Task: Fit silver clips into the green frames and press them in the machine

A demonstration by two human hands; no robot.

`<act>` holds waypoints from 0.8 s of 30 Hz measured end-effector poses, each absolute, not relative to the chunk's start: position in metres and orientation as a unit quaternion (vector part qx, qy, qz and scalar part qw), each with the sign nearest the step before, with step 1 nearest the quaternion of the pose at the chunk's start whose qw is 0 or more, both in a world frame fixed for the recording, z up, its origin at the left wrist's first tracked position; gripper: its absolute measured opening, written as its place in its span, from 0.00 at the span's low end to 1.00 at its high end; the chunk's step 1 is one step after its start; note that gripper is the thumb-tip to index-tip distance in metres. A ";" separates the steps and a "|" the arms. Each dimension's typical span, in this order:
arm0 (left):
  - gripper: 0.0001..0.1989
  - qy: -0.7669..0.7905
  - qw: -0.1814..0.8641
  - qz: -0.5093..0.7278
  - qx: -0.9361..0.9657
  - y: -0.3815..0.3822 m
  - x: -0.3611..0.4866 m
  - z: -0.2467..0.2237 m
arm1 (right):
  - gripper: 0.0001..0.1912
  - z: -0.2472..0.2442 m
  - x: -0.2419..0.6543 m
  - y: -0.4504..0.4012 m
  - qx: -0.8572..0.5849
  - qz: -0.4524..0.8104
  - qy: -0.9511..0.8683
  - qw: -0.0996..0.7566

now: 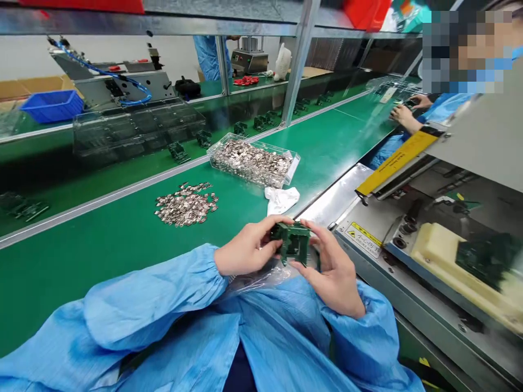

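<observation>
Close to my body, my left hand (255, 245) and my right hand (333, 264) grip a dark green plastic frame-like part (301, 245) from both sides, with an opening in its middle. The fingers of each hand are closed on its edges. Clear plastic (265, 277) shows just below it, over my lap. Beyond my hands lie a crumpled white cloth (281, 200) and a clear tray (293, 169) full of small shiny metal pieces. A loose heap of similar metal pieces (186, 206) rests on the green surface (122, 245) to the left.
At right stands a machine with a yellow bar (398, 160) and a cream fixture (437, 250) bearing a dark green part. Several green parts (178, 152) line the belt past the metal rail (155, 177). A metal post (300, 65) rises behind. A co-worker's hands (404, 115) work at far right.
</observation>
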State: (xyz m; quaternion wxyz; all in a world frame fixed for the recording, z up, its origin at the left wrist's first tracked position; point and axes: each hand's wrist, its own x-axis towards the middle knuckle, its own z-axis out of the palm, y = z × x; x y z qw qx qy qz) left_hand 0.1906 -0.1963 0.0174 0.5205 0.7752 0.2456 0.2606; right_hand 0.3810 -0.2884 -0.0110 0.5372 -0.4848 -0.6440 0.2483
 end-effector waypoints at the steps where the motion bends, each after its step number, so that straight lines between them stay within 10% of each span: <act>1: 0.23 0.204 0.544 0.225 0.782 -0.197 0.205 0.023 | 0.33 -0.012 0.391 -0.300 -0.496 0.232 -0.625 0.556; 12: 0.32 -0.007 0.446 0.265 0.855 -0.216 0.435 0.051 | 0.33 -0.002 0.544 -0.462 -0.616 -0.122 -0.211 0.749; 24: 0.34 0.084 0.613 0.237 0.749 -0.194 0.438 0.054 | 0.34 0.038 0.610 -0.408 -0.755 0.018 -0.378 0.535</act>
